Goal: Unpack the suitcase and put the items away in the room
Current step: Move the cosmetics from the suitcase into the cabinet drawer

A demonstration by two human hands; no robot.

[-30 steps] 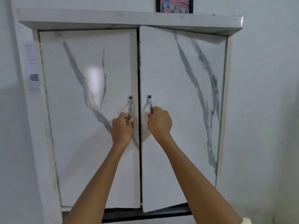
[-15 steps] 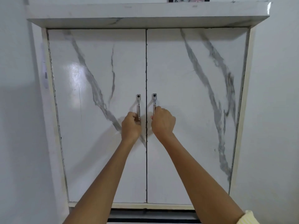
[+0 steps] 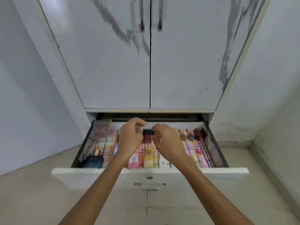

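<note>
Both hands over the open drawer — my left grip and right grip pinch narrow around the dark-capped tubes; a careless nudge could topple the packed bottles.

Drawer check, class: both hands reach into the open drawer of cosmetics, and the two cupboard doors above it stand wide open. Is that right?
One detail is wrong. The head view shows the two cupboard doors shut, edges meeting. The rest holds: the left hand and right hand reach into the open drawer of cosmetics.
</note>
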